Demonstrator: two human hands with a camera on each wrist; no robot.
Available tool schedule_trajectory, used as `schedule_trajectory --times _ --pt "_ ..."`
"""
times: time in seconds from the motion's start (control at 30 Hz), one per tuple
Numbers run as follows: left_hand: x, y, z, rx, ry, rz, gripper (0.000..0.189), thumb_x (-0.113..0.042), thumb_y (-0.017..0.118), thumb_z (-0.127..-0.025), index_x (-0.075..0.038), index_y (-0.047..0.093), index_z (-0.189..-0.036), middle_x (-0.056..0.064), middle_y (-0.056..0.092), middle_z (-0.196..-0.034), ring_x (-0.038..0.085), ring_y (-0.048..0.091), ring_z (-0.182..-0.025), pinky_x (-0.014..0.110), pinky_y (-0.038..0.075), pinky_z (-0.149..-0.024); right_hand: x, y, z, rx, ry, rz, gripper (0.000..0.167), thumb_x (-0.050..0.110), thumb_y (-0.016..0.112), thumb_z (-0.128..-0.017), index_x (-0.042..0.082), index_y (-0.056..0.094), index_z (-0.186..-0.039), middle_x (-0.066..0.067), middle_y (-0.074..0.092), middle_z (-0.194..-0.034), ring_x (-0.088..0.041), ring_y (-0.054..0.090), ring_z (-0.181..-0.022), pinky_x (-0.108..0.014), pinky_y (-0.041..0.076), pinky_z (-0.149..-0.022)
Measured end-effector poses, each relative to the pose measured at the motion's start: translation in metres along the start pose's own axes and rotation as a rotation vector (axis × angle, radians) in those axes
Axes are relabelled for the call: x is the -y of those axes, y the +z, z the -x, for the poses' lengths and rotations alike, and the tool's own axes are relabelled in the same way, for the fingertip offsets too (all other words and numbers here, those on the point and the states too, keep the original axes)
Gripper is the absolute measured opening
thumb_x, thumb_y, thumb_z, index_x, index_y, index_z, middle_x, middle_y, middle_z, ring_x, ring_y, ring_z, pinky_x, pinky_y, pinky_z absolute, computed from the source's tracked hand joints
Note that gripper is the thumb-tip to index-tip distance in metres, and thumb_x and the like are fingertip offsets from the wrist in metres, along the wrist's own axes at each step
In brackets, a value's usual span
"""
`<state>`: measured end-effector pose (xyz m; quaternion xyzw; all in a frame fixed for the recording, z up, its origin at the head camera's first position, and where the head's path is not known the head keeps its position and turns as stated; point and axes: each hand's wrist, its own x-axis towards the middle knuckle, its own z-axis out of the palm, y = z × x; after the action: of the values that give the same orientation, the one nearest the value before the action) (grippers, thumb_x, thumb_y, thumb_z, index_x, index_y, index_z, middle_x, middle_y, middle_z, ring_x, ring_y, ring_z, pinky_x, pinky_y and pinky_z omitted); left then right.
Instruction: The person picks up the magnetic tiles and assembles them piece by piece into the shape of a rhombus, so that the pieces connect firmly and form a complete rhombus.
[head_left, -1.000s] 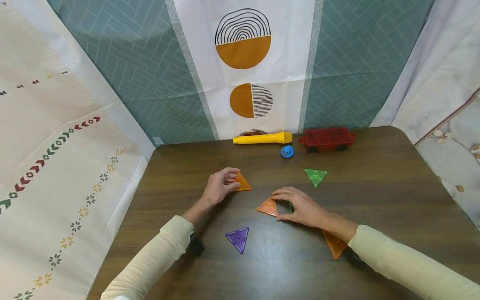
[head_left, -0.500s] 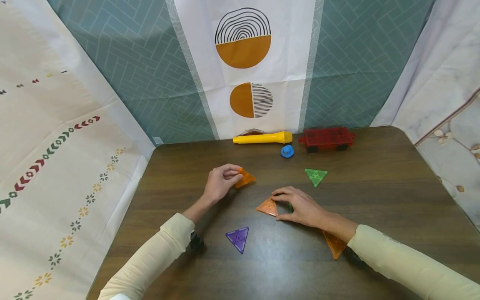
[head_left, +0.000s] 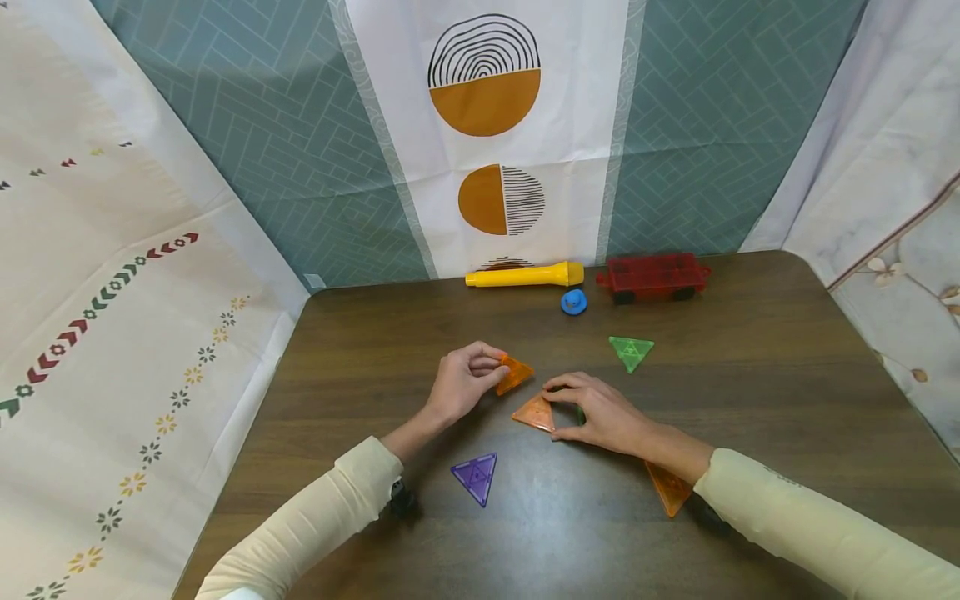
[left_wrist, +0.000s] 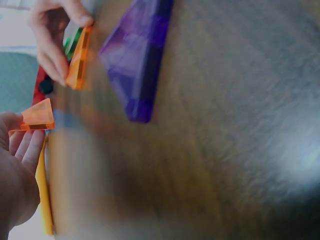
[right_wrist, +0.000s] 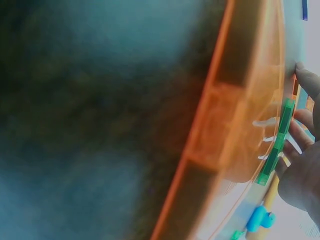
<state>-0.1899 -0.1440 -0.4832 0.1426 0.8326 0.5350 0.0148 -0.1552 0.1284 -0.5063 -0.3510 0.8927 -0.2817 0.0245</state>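
My left hand [head_left: 467,382] pinches a translucent orange triangular magnetic tile [head_left: 516,375] between thumb and fingers; it looks lifted in the left wrist view. To the right, my right hand [head_left: 603,414] grips another orange triangular tile [head_left: 536,413] by one edge, thumb at one corner and fingers at the other. That tile lies on the table, a small gap from the left hand's tile. A green tile [right_wrist: 275,145] sits beneath the right hand, mostly hidden in the head view. Nearer the body lies a purple triangular tile [head_left: 476,477].
Partly under the right forearm is another orange tile [head_left: 670,490]. Beyond the hands lies a green triangle [head_left: 632,352]. Along the table's back edge are a yellow stick with a wide end [head_left: 525,276], a small blue piece [head_left: 573,302] and a red wheeled base [head_left: 654,277].
My left hand has taken hold of its orange tile, turned it and carried it right, closer to the other orange tile. My right hand has stayed in place.
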Motion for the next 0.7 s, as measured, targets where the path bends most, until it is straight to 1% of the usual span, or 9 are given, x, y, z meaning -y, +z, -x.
schedule_trajectory --times 0.17,0.27,0.53,0.7 --pt "-0.002 0.006 0.005 0.042 0.002 -0.028 0.017 -0.007 0.080 -0.095 -0.008 0.076 -0.112 0.006 0.081 -0.109 0.016 0.079 -0.095 0.029 0.063 -0.081 0.000 -0.001 0.000 -0.012 -0.008 -0.003 0.063 0.037 0.092 -0.085 0.006 0.073 -0.136 -0.006 0.063 -0.142 -0.029 0.058 -0.131 -0.054 0.049 -0.109" --pt "-0.002 0.009 0.007 0.058 0.015 -0.042 0.017 -0.006 0.081 -0.095 -0.008 0.076 -0.112 0.006 0.081 -0.110 0.017 0.079 -0.095 0.029 0.063 -0.080 0.001 -0.002 0.000 -0.016 -0.012 -0.004 0.062 0.037 0.092 -0.085 0.005 0.074 -0.135 -0.006 0.063 -0.141 -0.029 0.059 -0.130 -0.054 0.050 -0.109" --pt "0.003 0.016 0.013 0.064 0.074 -0.054 0.015 -0.004 0.081 -0.095 -0.008 0.076 -0.108 0.006 0.081 -0.107 0.017 0.079 -0.092 0.028 0.063 -0.079 0.002 -0.001 -0.001 -0.001 -0.009 0.011 0.062 0.036 0.091 -0.086 0.006 0.073 -0.137 -0.007 0.062 -0.143 -0.029 0.059 -0.131 -0.054 0.050 -0.109" --pt "0.003 0.019 0.016 0.067 0.100 -0.066 0.014 -0.005 0.081 -0.095 -0.008 0.075 -0.107 0.005 0.080 -0.106 0.016 0.079 -0.092 0.027 0.063 -0.079 0.002 0.000 -0.001 -0.007 -0.007 0.012 0.062 0.037 0.092 -0.086 0.006 0.073 -0.136 -0.007 0.062 -0.142 -0.030 0.059 -0.130 -0.055 0.050 -0.108"
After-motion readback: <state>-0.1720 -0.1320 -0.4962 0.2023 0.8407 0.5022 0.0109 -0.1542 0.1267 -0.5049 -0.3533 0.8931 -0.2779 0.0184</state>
